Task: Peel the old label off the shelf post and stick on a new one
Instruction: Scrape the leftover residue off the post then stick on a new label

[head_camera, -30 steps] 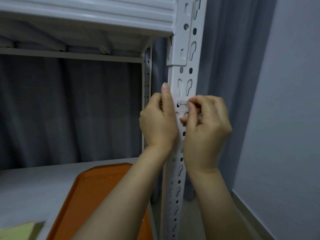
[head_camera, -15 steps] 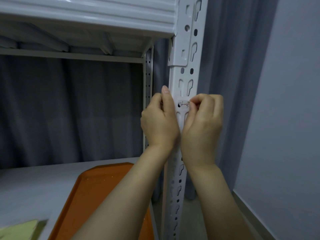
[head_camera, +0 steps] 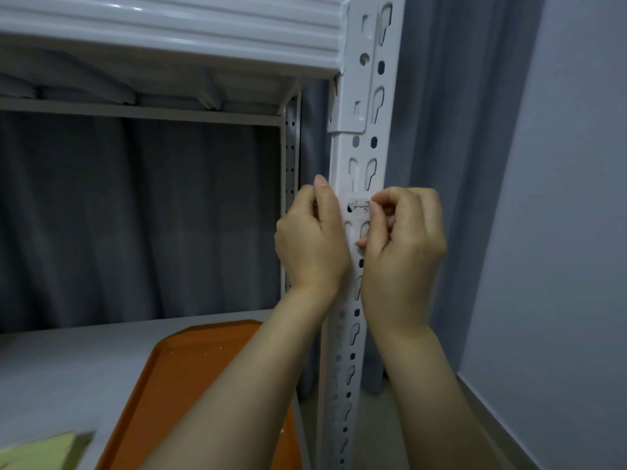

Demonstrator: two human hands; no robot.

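Label, a small white paper strip [head_camera: 358,205] with black handwriting I can't read, sits on the white perforated metal shelf post [head_camera: 368,147]. My right hand [head_camera: 403,245] pinches its right edge; my left hand [head_camera: 312,242] curls around the post beside it. An orange plastic tray [head_camera: 190,385] lies on the grey shelf [head_camera: 68,361] below.

A shelf post [head_camera: 368,147] runs top to bottom just right of centre frame, with the label [head_camera: 358,206] on its front face at mid-height, the left hand [head_camera: 312,242] against the post's left side and the right hand [head_camera: 405,245] at its right, fingertips on the label's right edge. A tray [head_camera: 190,385] lies on the lower shelf [head_camera: 68,361] at bottom left, beneath the upper shelf [head_camera: 169,28]; a curtain [head_camera: 135,215] hangs behind, and a wall [head_camera: 559,232] fills the right of the frame.
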